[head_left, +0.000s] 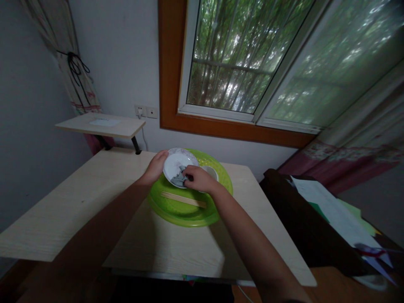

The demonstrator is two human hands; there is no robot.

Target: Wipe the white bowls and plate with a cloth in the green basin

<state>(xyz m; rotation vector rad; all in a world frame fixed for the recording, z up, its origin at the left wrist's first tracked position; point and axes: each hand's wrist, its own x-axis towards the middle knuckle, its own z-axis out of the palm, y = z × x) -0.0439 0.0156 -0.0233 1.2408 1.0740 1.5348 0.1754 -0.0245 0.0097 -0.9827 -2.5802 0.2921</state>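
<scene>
My left hand grips the left rim of a small white plate, tilted up above a round green tray. My right hand is closed on a grey cloth pressed against the plate's face. A pair of wooden chopsticks lies across the tray below the hands. A small white bowl stands in the tray just behind my right hand, partly hidden.
The tray sits on a pale wooden table. A small raised shelf stands at the back left near wall sockets. A dark piece of furniture with papers is at the right. A window is behind.
</scene>
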